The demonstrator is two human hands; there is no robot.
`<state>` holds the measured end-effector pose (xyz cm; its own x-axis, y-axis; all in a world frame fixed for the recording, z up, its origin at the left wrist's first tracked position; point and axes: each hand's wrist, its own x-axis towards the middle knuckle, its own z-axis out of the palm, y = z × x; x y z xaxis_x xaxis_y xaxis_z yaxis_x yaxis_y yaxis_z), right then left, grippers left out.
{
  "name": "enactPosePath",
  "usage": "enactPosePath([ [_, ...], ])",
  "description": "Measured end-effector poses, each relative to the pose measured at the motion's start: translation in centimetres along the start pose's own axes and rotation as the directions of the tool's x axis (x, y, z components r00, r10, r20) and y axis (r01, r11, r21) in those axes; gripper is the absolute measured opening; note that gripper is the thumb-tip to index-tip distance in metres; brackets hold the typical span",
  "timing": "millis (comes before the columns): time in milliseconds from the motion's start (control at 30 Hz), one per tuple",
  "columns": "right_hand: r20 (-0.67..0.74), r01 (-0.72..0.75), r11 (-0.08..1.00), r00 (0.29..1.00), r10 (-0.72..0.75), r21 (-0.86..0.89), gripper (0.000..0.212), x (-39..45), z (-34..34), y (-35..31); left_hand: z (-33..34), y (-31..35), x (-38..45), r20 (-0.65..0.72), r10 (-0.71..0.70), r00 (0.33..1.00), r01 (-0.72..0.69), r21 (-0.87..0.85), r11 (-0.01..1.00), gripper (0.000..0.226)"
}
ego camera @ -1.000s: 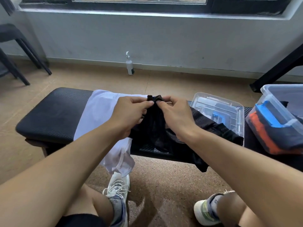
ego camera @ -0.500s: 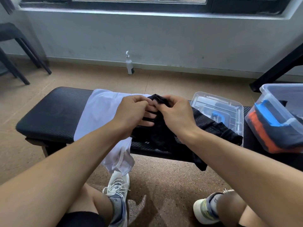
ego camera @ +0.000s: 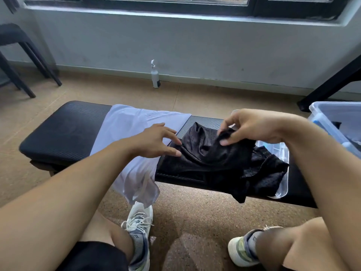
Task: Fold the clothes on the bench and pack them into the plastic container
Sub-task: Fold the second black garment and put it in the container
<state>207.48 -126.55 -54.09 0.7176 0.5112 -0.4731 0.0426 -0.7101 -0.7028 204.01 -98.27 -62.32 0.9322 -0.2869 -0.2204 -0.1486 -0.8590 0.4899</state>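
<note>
1. One long black padded table [ego camera: 58, 137] spans the view and carries the clothes.
2. A white garment [ego camera: 125, 133] lies across its middle, its near end hanging over the front edge.
3. A black mesh garment [ego camera: 211, 163] lies crumpled just to the right of it, one corner drooping off the front.
4. A clear plastic container [ego camera: 336, 118] with folded clothes inside stands at the far right; a clear lid [ego camera: 283, 173] lies partly under the black mesh.
5. The right hand [ego camera: 252, 126] pinches a raised fold of the mesh between thumb and fingers.
6. The left hand [ego camera: 154, 141] has its fingers spread and released, tips touching the mesh's left edge.
</note>
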Motion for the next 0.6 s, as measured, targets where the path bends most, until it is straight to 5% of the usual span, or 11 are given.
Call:
enactPosePath([
  [67,-0.156,-0.148,0.897,0.984,0.090,-0.417,0.018,0.3,-0.8,1.5,0.1,-0.2,0.3,-0.076,0.020,0.997,-0.021,-0.011,1.000,0.031],
  [100,-0.191,-0.202,0.850,0.974,0.122,-0.487,0.018,0.3,-0.8,1.9,0.2,-0.1,0.3,-0.124,0.029,0.992,-0.037,-0.061,0.997,0.026],
  [267,-0.275,-0.235,0.869,0.954,0.120,-0.436,0.013,0.4,-0.6,2.5,-0.3,1.2,1.3,-0.454,0.027,0.890,-0.107,-0.152,0.983,0.017],
  [367,-0.357,-0.198,0.919,0.931,0.068,-0.341,0.013,0.0,-0.6,2.8,-0.3,1.9,2.5,-0.480,0.114,0.870,-0.185,-0.103,0.977,0.022],
  [467,-0.479,0.185,0.982,0.867,-0.139,0.049,0.009,-0.4,0.0,2.6,0.1,2.9,3.4,-0.370,0.230,0.900,-0.276,-0.077,0.958,0.023],
  [533,-0.599,0.491,0.843,0.750,-0.282,0.218,0.013,-0.8,0.1,2.3,0.2,3.8,4.0,-0.303,0.283,0.910,-0.333,-0.129,0.934,0.023],
  [600,-0.654,0.615,0.750,0.674,-0.343,0.241,0.015,-1.3,0.1,2.3,0.2,4.8,4.4,-0.238,0.299,0.924,-0.345,-0.180,0.921,0.021],
])
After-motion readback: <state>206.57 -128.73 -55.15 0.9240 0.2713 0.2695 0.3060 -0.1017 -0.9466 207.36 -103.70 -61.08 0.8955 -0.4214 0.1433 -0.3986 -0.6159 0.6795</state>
